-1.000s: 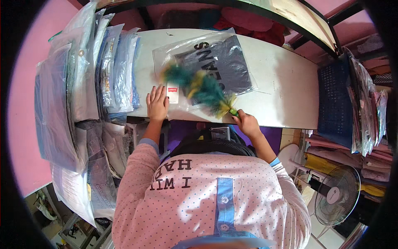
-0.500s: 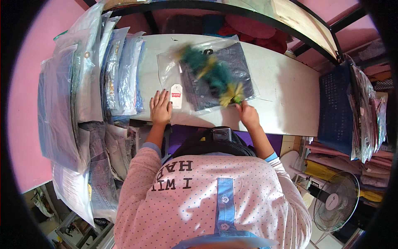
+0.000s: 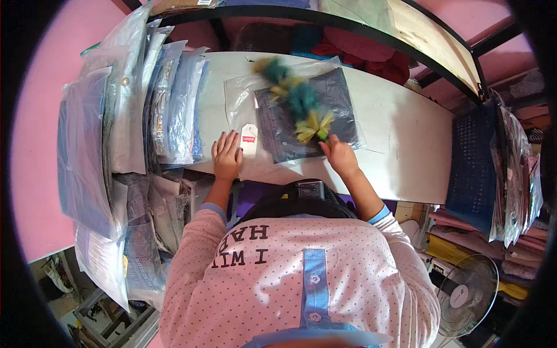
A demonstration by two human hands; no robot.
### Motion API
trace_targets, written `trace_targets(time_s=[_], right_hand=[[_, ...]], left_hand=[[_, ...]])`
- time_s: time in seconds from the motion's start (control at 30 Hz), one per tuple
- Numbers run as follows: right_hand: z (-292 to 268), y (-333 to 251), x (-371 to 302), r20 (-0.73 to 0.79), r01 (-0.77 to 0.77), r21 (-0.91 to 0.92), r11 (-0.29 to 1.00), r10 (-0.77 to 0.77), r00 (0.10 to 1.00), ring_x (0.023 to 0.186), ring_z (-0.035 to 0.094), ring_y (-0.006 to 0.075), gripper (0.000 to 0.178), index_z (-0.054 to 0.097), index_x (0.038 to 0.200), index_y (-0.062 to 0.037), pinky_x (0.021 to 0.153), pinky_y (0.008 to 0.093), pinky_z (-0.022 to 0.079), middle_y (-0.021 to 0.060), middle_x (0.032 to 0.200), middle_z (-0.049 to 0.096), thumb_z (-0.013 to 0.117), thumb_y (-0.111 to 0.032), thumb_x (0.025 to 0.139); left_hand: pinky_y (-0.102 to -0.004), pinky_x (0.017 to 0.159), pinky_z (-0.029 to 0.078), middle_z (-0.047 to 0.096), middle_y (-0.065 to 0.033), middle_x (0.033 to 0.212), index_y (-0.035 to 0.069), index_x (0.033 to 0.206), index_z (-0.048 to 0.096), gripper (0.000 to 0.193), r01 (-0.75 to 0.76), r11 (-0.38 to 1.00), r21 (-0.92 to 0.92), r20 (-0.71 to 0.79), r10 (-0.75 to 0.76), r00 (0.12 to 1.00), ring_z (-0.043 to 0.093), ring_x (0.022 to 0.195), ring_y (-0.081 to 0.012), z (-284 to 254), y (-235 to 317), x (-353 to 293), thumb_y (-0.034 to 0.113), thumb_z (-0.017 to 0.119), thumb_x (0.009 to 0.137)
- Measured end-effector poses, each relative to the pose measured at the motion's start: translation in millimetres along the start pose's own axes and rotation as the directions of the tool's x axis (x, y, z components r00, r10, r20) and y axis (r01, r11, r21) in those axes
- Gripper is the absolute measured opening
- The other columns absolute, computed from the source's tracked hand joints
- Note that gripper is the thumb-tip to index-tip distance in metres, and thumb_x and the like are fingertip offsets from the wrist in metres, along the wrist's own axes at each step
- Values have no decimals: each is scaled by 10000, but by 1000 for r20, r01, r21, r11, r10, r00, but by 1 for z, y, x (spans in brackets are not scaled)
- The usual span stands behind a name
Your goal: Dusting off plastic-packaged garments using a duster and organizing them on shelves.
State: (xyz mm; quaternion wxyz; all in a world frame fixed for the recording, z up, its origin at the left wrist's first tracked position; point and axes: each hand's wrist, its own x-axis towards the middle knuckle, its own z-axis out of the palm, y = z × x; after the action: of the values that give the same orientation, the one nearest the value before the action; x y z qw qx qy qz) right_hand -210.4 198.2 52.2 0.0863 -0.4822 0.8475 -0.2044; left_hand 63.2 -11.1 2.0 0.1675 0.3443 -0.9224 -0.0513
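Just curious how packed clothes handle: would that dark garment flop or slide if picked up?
The garment would probably sag if lifted by one corner, being flat cloth. Its clear bag looks glossy and loose, so may slide when pushed. Lying flat, it seems unlikely to roll.

Pink walls (image 3: 40,168) around my white table (image 3: 377,168)

Pink rises on my left and shows again at the upper right. Before me, a black shelf frame (image 3: 267,11) curves above the far edge of my table. Daylight-pale brightness lies across its top, with soft shadow toward the right end. Low on my right is a round-caged fan (image 3: 458,296).
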Motion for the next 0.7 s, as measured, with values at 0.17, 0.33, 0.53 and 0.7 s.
trace_targets(time_s=[0.17,0.33,0.53,0.7], right_hand=[[-16,-15,12,151,175,-72,982,-163,975,567,608,390,351,536,875,-10,491,460,497,206,608,602,575,-357,849],[-8,-10,20,17,-35,-16,999,35,999,593,614,397,330,543,876,-32,515,490,494,221,618,602,566,-361,854],[-21,18,15,114,-62,-111,992,74,991,604,608,413,360,527,866,-27,529,496,491,238,625,596,541,-386,867],[-9,57,-2,-120,-274,66,959,280,952,600,587,440,340,502,855,-26,528,518,469,252,628,587,548,-362,871]], left_hand=[[-454,1055,218,445,-37,1354,125,1284,485,468,-9,1000,-8,-14,9,1000,342,1296,-252,-1,-2,-4,215,515,826],[-460,1061,202,427,-51,1371,112,1297,471,478,-4,999,-32,33,5,999,329,1305,-268,-4,0,0,203,502,829],[-463,1072,178,405,-60,1389,104,1315,453,492,0,999,-50,62,3,998,306,1318,-276,-5,-1,-1,190,490,832],[-471,1062,199,421,-78,1375,98,1304,464,489,-9,999,-40,58,12,998,317,1310,-293,-5,2,1,171,492,822]])
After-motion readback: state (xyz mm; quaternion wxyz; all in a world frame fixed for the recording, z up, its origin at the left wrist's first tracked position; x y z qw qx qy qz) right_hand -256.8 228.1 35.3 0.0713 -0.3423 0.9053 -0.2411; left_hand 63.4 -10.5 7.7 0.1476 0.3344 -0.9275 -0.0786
